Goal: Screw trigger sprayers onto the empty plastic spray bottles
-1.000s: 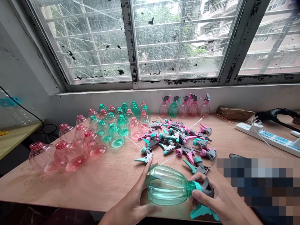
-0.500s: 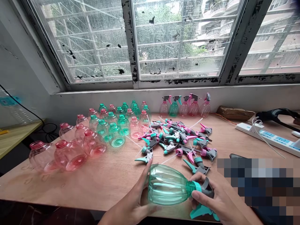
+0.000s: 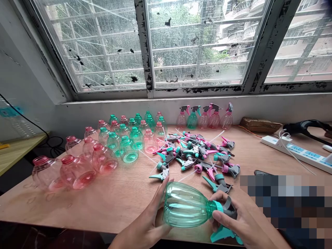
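A clear green spray bottle [image 3: 185,204] lies on its side at the near edge of the wooden table [image 3: 119,193]. My left hand [image 3: 147,221] wraps round its base, fingers curled on the plastic. My right hand [image 3: 237,223] grips the grey and teal trigger head [image 3: 225,216] at the bottle's neck. Just behind lies a heap of loose trigger heads [image 3: 197,155] in teal, pink and grey with white dip tubes.
Several empty pink bottles [image 3: 77,166] and green bottles [image 3: 127,141] crowd the table's left and middle. Several finished spray bottles [image 3: 204,117] stand by the window wall. A white power strip [image 3: 298,152], a brown block [image 3: 260,124] and a black object [image 3: 303,128] sit on the right.
The bottle has turned slightly in my hands and my left fingers have shifted on its base. Nothing else has moved.
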`<state>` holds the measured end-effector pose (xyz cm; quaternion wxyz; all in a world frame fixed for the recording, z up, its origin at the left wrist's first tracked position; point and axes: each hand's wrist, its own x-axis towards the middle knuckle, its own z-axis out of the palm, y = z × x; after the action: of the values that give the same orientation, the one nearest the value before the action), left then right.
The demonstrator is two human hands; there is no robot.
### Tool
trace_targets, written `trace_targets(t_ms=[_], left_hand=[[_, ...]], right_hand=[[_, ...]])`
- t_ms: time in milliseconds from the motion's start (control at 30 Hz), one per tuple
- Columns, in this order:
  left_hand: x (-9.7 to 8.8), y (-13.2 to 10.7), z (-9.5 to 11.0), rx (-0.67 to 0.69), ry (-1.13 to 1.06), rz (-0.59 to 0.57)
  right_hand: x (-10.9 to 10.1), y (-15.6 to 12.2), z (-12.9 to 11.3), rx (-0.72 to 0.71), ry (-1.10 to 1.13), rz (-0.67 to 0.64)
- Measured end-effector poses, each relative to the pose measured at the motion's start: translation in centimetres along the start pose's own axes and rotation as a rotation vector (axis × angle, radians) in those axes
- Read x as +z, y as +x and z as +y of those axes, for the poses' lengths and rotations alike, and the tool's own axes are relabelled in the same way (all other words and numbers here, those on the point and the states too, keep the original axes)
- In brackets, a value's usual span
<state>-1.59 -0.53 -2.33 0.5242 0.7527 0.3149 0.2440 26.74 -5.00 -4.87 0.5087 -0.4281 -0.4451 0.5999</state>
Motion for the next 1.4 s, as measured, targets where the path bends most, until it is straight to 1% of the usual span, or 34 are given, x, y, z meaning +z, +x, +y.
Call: trace_targets(t_ms=[133,200,267,367,533,633,767,933,1000,1133,1300,1400], left_hand=[[0.05,0.17,-0.05,0.007,-0.046,-0.024],[0.13,0.2,0.03,0.006,-0.09,-0.001],[0.18,0.18,0.14,-0.012,-0.101,0.017],[0.14,0.14,0.28,-0.054,-0.081,-0.004],[0.15,0.13,0.4,-0.008,-0.071,-0.01],[0.29,0.09,0.38,-0.009,-0.086,-0.016],[0.3,0.11,0.23,-0.007,-0.113,0.029],[0.0,0.25,0.26,-0.048,-0.104,-0.042],[0.04,0.21,0.44,-0.053,-0.098,-0.03],[0.31,0.03,0.64,-0.015,-0.081,0.002],[0.18,0.05,0.29,-0.003,-0.053,-0.029],[-0.02,0.19,0.14,-0.016,-0.096,-0.036]], right_hand=[[-0.13,0.03,0.22,-0.008,-0.008,-0.005],[-0.19,0.05,0.3,-0.01,-0.021,-0.003],[-0.2,0.05,0.3,-0.007,-0.025,0.003],[-0.13,0.03,0.21,-0.004,-0.02,0.015],[0.01,-0.03,0.05,0.0,-0.004,0.019],[0.02,-0.01,0.05,0.002,-0.003,0.021],[-0.09,0.07,0.17,0.0,-0.013,0.018],[-0.14,0.04,0.17,-0.004,-0.03,0.002],[-0.07,-0.01,0.06,-0.003,-0.026,0.004],[0.05,-0.1,-0.09,0.001,-0.008,0.017],[-0.09,-0.05,0.06,-0.01,-0.007,-0.011],[-0.17,0.02,0.2,-0.017,0.001,-0.015]])
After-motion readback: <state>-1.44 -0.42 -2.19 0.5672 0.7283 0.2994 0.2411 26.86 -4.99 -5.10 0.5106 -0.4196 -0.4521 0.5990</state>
